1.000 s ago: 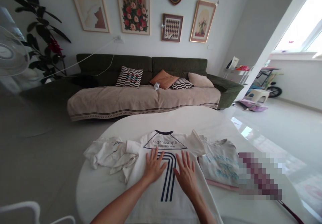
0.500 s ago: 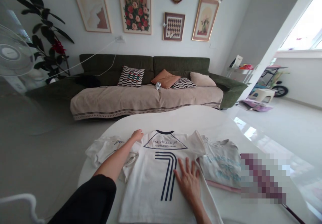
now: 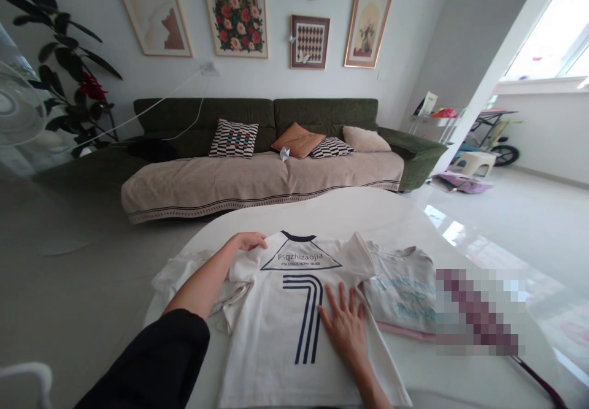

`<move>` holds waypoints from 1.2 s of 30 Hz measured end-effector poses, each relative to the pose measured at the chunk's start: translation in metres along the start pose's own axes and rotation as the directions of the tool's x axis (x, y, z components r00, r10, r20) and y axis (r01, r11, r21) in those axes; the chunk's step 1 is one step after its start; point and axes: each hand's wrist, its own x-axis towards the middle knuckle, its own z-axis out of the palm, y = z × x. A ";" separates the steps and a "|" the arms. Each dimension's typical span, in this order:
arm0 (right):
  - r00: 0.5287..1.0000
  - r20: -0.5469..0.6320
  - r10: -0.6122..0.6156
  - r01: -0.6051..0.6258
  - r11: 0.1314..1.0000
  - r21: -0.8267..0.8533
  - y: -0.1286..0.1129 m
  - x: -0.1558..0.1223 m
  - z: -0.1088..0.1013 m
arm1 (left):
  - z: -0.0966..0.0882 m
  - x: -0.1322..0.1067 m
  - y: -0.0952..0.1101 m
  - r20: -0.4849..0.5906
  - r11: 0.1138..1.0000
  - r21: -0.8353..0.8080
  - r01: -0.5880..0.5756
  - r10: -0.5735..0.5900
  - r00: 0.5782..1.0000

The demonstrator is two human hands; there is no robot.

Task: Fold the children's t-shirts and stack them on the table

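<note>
A white T-shirt (image 3: 267, 335) with a dark collar, printed lettering and a large striped 7 is spread out on the white table (image 3: 350, 206). At its upper left shoulder is my left hand (image 3: 251, 240), its fingers stretched over the fabric edge. My right hand (image 3: 345, 323) lies flat on the shirt's front, right of the 7, fingers spread. Left of the shirt, partly behind my left arm, rests a crumpled white garment (image 3: 177, 274). A folded grey shirt (image 3: 402, 292) with pale blue lettering sits to the right, over something pink (image 3: 405, 330).
A purple item (image 3: 478, 311), blurred by pixelation, lies at the table's right with a dark strap. Beyond the table stands a green sofa (image 3: 322, 114) with a beige cover and several cushions. A fan (image 3: 18, 105) and a plant are at the left.
My left hand has gone from closed at the shirt's shoulder to fingers extended along it. My right hand stays on the shirt. The whole view has shifted slightly.
</note>
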 end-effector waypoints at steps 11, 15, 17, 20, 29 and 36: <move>1.000 -0.013 0.008 -0.008 0.999 -0.033 0.000 0.000 0.003 | -0.035 0.014 -0.006 -0.436 0.933 0.345 0.106 0.060 0.898; 1.000 -0.008 0.003 -0.003 1.000 -0.029 0.000 0.000 0.003 | -0.005 0.013 -0.011 -0.543 0.880 0.459 0.126 0.164 0.824; 1.000 -0.002 0.005 -0.005 1.000 -0.026 0.000 0.000 0.003 | 0.021 0.012 -0.013 -0.512 0.847 0.528 0.066 0.256 0.820; 1.000 0.004 0.013 -0.013 1.000 -0.029 0.000 0.000 0.002 | 0.066 0.009 -0.021 -0.411 0.797 0.603 -0.028 0.341 0.845; 0.996 -0.020 0.086 -0.087 0.995 -0.040 -0.004 0.000 -0.005 | 0.087 0.010 -0.013 -0.362 0.712 0.701 0.051 0.293 0.885; 0.994 0.040 0.102 -0.101 0.995 -0.020 -0.010 0.015 -0.015 | 0.133 0.013 -0.007 -0.414 0.666 0.745 -0.025 0.491 0.766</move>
